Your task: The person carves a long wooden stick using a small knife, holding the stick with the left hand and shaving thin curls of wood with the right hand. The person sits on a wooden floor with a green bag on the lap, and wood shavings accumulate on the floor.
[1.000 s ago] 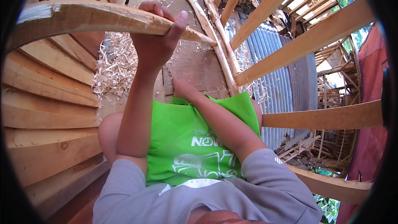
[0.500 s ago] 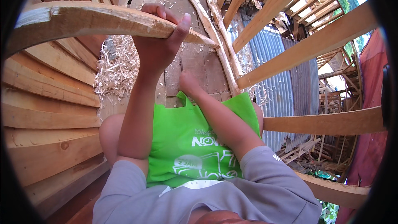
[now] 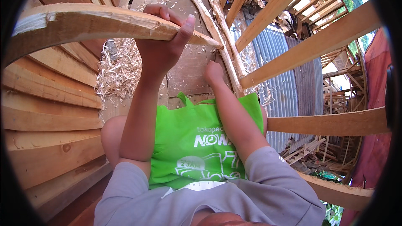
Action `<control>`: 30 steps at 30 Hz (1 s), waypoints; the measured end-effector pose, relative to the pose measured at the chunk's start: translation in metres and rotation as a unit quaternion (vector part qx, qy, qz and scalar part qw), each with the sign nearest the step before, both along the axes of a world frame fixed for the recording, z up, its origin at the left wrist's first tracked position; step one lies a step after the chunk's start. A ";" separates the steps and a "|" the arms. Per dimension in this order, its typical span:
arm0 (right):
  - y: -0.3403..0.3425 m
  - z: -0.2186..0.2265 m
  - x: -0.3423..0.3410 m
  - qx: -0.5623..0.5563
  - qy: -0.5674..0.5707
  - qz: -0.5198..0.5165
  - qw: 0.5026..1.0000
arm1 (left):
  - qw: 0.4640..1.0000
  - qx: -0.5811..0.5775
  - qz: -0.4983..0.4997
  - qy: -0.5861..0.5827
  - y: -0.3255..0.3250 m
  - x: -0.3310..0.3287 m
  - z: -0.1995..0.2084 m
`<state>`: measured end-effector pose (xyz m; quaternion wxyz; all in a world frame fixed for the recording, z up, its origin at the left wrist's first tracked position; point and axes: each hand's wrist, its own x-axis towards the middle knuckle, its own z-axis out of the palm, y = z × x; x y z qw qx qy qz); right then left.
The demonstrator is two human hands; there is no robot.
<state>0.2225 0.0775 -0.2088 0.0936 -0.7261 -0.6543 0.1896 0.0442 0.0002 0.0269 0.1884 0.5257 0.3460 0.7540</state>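
Forward and rightward from where it was a second ago, the right hand [image 3: 214,72] hangs beyond the green bag [image 3: 176,136], near two pale poles [image 3: 208,21]; its fingers look curled, but I can't tell what they hold. Fingers of the left hand [image 3: 161,54] wrap firmly round a long wooden piece [image 3: 94,21], raised before the shavings [image 3: 119,73].

A green bag [image 3: 176,129] with white print lies spread over the lap. Curly wood shavings [image 3: 119,71] are heaped on the board floor [image 3: 186,69], beside a plank wall [image 3: 54,115] on the left. To the right, wooden slats [image 3: 326,124] cross in front of corrugated sheets [image 3: 276,75] (one bluish, the other duller). Beyond are jumbled boards [image 3: 307,150], a red cloth [image 3: 377,83] and green leaves [image 3: 333,212].
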 end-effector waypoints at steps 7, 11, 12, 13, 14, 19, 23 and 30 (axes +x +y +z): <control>-0.008 -0.008 -0.032 0.030 0.139 0.354 0.925 | 1.000 0.007 -0.009 0.003 0.000 0.002 -0.001; -0.009 -0.004 -0.036 0.088 0.137 0.182 0.970 | 1.000 0.007 -0.017 -0.004 -0.001 0.002 -0.003; -0.004 -0.007 -0.031 0.131 0.090 0.152 0.976 | 1.000 0.007 -0.018 -0.002 -0.001 0.003 -0.002; 0.000 -0.010 -0.025 0.173 0.042 0.121 0.977 | 1.000 0.006 -0.018 0.000 -0.002 0.002 -0.001; 0.004 -0.013 -0.019 0.166 0.047 0.094 0.981 | 1.000 0.006 -0.017 0.003 -0.002 0.002 -0.001; 0.025 -0.042 -0.007 0.152 0.029 0.036 0.987 | 1.000 0.020 -0.020 0.006 -0.001 0.006 0.000; 0.016 -0.029 -0.037 0.092 0.113 0.300 0.943 | 1.000 0.005 -0.006 0.004 -0.002 -0.003 -0.001; 0.020 -0.031 -0.036 0.166 0.090 0.094 0.977 | 1.000 -0.006 -0.004 -0.026 0.000 -0.008 -0.004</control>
